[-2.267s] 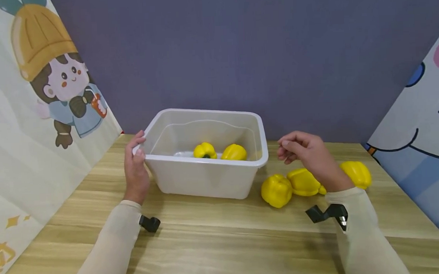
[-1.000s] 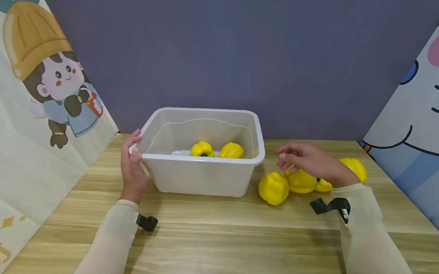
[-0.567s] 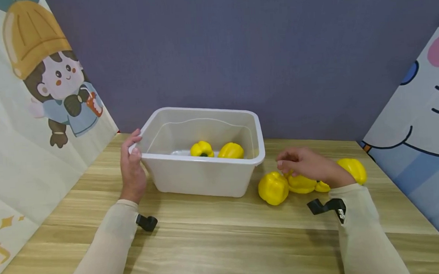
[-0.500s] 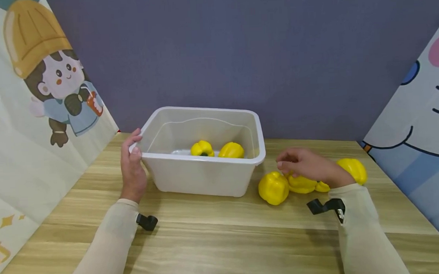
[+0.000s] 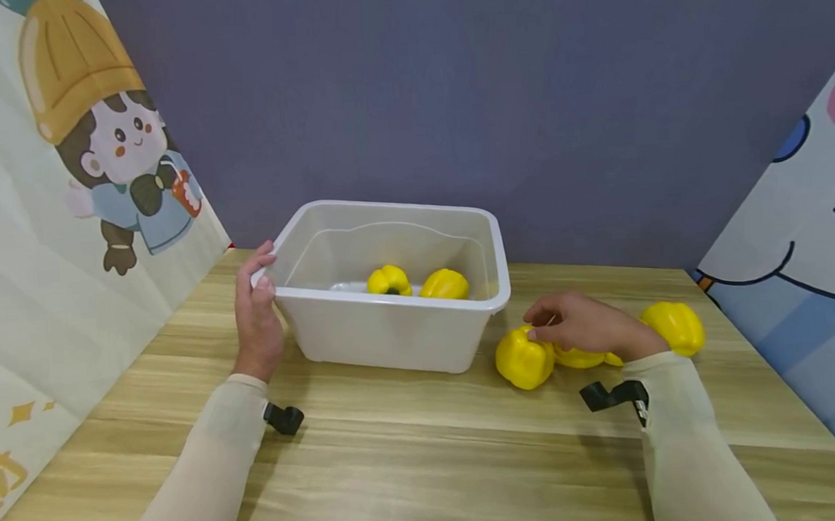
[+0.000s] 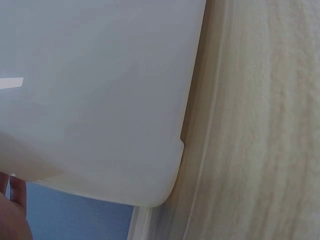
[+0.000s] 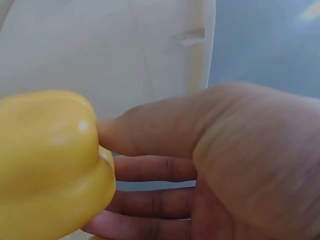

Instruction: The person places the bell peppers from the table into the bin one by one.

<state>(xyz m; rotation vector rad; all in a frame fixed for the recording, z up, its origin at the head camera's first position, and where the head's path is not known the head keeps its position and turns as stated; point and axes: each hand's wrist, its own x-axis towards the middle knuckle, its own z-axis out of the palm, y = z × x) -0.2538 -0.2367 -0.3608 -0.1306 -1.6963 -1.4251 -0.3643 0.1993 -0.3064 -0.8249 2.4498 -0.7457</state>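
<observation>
Left of centre in the head view, the left hand [image 5: 258, 322] holds the rim of a white plastic bin [image 5: 385, 328] between thumb and fingers. Two yellow bell peppers [image 5: 444, 285] lie inside it. Right of centre, the nearest pepper [image 5: 523, 361] rests on the wooden table [image 5: 398, 463], touched by the thumb of the right hand [image 5: 584, 325]; whether its fingers grip, I cannot tell. At mid-right lies the rightmost pepper [image 5: 675, 328].
</observation>
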